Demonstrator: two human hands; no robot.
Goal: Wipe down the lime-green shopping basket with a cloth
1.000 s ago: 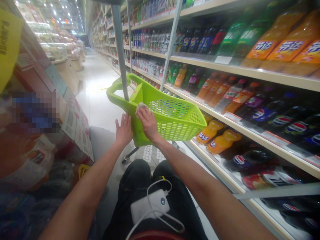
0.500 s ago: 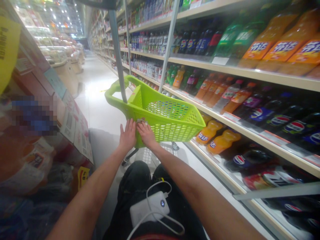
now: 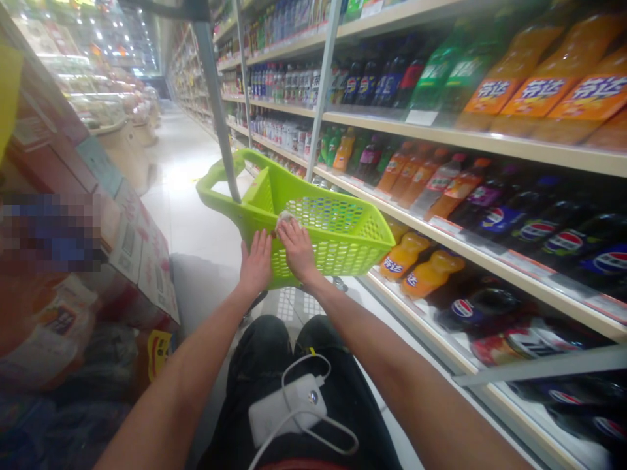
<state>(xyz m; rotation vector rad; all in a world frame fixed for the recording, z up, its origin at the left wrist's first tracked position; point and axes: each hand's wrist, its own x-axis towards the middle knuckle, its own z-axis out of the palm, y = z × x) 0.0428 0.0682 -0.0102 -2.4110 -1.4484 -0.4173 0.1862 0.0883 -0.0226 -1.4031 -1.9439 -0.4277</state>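
Note:
A bright green shopping basket cart [image 3: 337, 256] stands in front of my knees, its side turned toward me. My left hand [image 3: 257, 264] lies with fingers stretched against the solid part of that side, holding nothing. To its right, my right hand [image 3: 300, 251] presses a crumpled whitish cloth [image 3: 285, 220] onto the basket's upper side, near the rim. The cloth is partly hidden under my fingers. Through the mesh, the inside of the basket shows only in part.
Drink shelves [image 3: 441, 134] run along the right, close to the basket. A grey pole [image 3: 215, 111] rises beside the basket handle. Stacked cartons [image 3: 140, 261] stand at left. A white power bank [image 3: 287, 411] with a cable lies on my lap. A tiled aisle [image 3: 171, 143] stretches ahead.
My right hand has slid up and slightly right along the basket's side with the cloth, toward the rim. My left hand stays against the basket. The view has shifted slightly.

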